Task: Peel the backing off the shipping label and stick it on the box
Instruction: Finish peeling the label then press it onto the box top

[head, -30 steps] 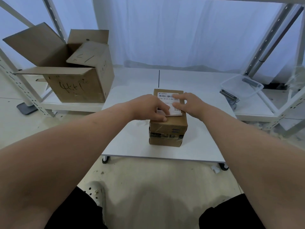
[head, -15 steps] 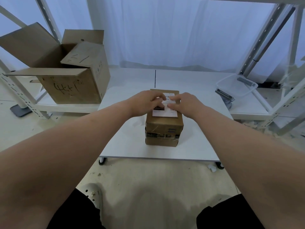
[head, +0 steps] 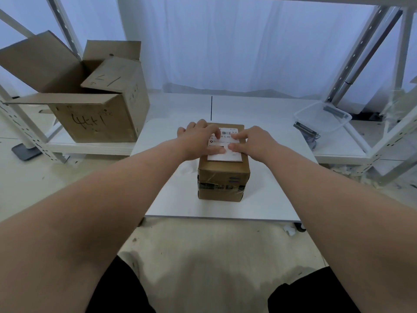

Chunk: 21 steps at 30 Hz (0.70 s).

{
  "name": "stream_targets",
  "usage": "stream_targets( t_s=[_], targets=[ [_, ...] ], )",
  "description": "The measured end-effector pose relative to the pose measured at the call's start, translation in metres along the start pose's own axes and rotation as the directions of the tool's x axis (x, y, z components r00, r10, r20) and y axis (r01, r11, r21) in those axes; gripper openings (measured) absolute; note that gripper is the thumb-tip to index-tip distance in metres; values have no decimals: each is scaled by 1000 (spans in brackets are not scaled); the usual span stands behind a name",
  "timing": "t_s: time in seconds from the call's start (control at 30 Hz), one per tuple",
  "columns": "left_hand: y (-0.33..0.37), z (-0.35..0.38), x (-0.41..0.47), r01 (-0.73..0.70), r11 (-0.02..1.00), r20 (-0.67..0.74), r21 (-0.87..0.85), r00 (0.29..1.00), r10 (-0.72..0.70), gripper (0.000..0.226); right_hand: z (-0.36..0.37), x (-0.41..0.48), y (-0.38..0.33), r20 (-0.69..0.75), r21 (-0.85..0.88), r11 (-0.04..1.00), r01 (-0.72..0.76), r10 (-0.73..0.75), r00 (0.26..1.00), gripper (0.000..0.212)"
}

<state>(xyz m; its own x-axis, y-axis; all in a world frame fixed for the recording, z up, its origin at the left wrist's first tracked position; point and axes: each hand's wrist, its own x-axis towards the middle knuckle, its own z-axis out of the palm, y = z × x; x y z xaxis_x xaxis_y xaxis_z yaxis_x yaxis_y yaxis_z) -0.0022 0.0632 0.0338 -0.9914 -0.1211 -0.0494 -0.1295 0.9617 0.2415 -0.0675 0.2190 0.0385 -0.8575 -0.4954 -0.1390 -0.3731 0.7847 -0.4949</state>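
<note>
A small taped brown cardboard box (head: 223,177) stands on a low white table (head: 176,199). A white shipping label (head: 225,155) with a barcode lies flat on the box's top. My left hand (head: 198,141) rests on the label's left side with fingers spread, thumb and forefinger pressing on the paper. My right hand (head: 252,143) lies on the label's right side, fingertips flat on it. Neither hand holds anything. The hands hide the middle of the label.
A large open cardboard box (head: 90,105) with handwriting sits on a white shelf at the left. A clear plastic tub (head: 322,118) and a dark tool (head: 305,132) are at the right. White metal rack posts (head: 356,55) stand on both sides. A white curtain hangs behind.
Both hands have slid over the label: the left hand has moved farther up and left on the box top, its fingers more spread. The box has stayed in place.
</note>
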Motion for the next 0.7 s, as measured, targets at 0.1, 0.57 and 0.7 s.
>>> stream_targets(
  t_s=[0.1, 0.57, 0.7],
  targets=[
    [-10, -4, -9, -65, 997, 100, 31, 993, 61, 56, -1, -1, 0, 25, 6, 1000, 30, -31, 999, 49],
    [-16, -8, -21, -42, 997, 188, 63, 982, 29, 68, 1, -6, -7, 107, -133, 991, 4, 11, 994, 59],
    [-23, -9, -23, -24, 1000, 251, 16, 968, 19, 71, -2, -9, -8, 129, -120, 993, 20, -4, 992, 59]
  ],
)
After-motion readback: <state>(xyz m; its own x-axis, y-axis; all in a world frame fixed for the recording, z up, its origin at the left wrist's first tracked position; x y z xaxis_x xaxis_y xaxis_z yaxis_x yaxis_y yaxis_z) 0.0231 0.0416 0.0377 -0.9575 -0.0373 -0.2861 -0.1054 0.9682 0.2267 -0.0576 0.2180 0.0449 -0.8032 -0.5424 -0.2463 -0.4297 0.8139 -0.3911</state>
